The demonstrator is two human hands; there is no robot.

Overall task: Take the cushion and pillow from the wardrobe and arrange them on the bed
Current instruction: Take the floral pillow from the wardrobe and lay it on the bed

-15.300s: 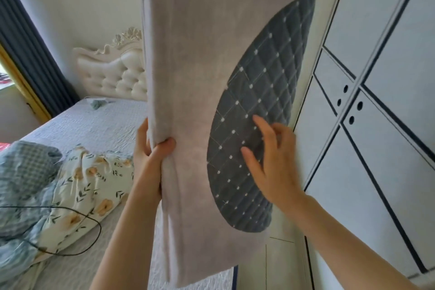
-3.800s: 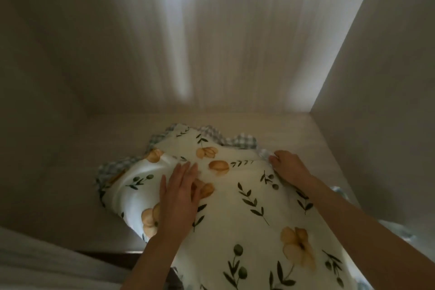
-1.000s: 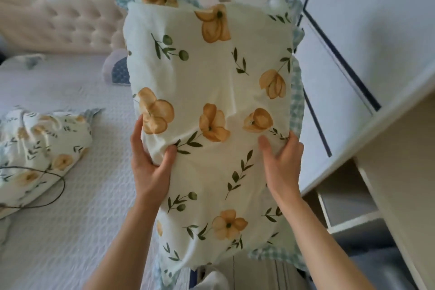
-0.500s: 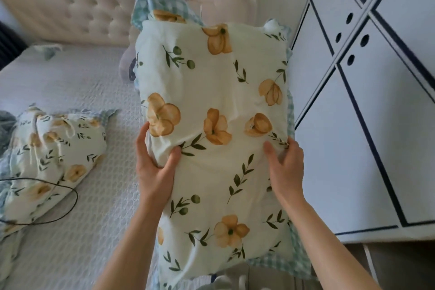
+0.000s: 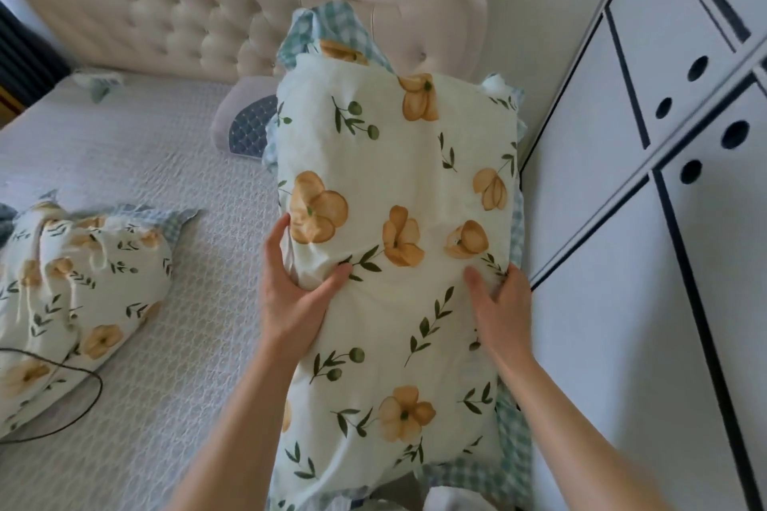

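The person holds the floral pillow (image 5: 394, 245) up on end over the right side of the bed (image 5: 166, 187), close beside the wardrobe (image 5: 647, 261) doors. The left hand (image 5: 290, 295) has its grip closed on the pillow's left edge, thumb pressed into the front and fingers wrapped behind. The right hand (image 5: 500, 305) clasps the right edge the same way, thumb on the front, fingers curled round out of sight. The pillow's top reaches up in front of the tufted headboard (image 5: 174, 8), and its blue checked border shows at top and bottom.

Behind it, at the head of the bed near the right edge, the grey cushion (image 5: 245, 122) with a dark quilted patch lies against the headboard, half hidden by the pillow. A second floral pillow (image 5: 79, 286) lies at the left edge of the bed, with a black cable (image 5: 89, 402) looping across its lower corner.
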